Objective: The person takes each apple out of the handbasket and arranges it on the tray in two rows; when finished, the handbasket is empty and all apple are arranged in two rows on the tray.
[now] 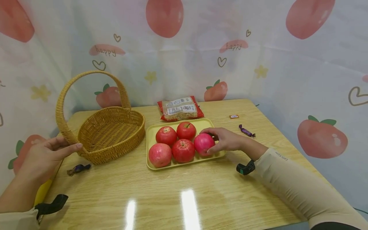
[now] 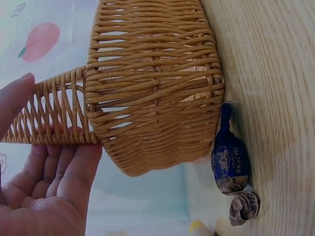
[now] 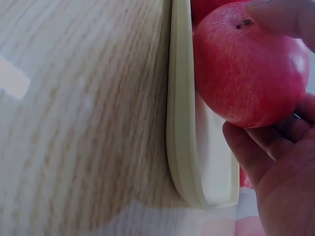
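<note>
On the left, my left hand grips a wicker basket at the base of its tall arched handle. The left wrist view shows the thumb on one side of the handle and the fingers on the other. No contents are visible in the basket. My right hand holds a pinkish-red apple between thumb and fingers, at the right end of a pale yellow tray. In the right wrist view the apple is within the tray's rim. Several other red, apple-like fruits lie in the tray.
Behind the tray lies a red-edged clear food packet. A dark wrapped candy lies before the basket. A purple candy and a small orange packet are at the right. A printed curtain hangs behind the wooden table.
</note>
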`<state>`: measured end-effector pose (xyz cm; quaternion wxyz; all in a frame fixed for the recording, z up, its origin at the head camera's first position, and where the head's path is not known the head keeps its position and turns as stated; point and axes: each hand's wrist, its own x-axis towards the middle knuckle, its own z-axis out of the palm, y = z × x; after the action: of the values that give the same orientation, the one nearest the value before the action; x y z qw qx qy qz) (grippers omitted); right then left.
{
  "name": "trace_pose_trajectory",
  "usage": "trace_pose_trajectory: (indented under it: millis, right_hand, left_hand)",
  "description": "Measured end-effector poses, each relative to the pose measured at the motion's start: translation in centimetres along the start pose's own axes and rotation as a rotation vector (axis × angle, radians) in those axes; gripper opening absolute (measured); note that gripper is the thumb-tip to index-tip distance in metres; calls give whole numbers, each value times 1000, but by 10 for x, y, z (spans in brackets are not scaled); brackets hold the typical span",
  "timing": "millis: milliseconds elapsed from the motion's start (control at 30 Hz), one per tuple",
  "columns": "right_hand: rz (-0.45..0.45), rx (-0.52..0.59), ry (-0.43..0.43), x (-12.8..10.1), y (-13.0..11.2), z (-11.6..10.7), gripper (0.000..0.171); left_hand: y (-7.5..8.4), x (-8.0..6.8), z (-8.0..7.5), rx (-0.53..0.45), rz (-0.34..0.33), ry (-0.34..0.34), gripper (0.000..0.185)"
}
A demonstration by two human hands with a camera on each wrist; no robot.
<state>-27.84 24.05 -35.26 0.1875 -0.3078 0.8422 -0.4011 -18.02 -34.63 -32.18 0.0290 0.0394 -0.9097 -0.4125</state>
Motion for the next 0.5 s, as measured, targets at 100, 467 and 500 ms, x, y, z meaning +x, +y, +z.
trace_pose_trajectory:
  millis: [100, 467, 500]
  right_hand:
    - [-6, 1, 2, -1, 1, 0, 68]
    - [-3, 19, 2, -5, 3, 1, 73]
    - [-7, 18, 3, -6, 3, 1, 74]
  left_hand:
    - [-1, 0, -1, 13, -7, 12, 51]
    - [-5, 1, 0, 33, 31, 18, 49]
    - [-5, 1, 0, 33, 35, 18, 48]
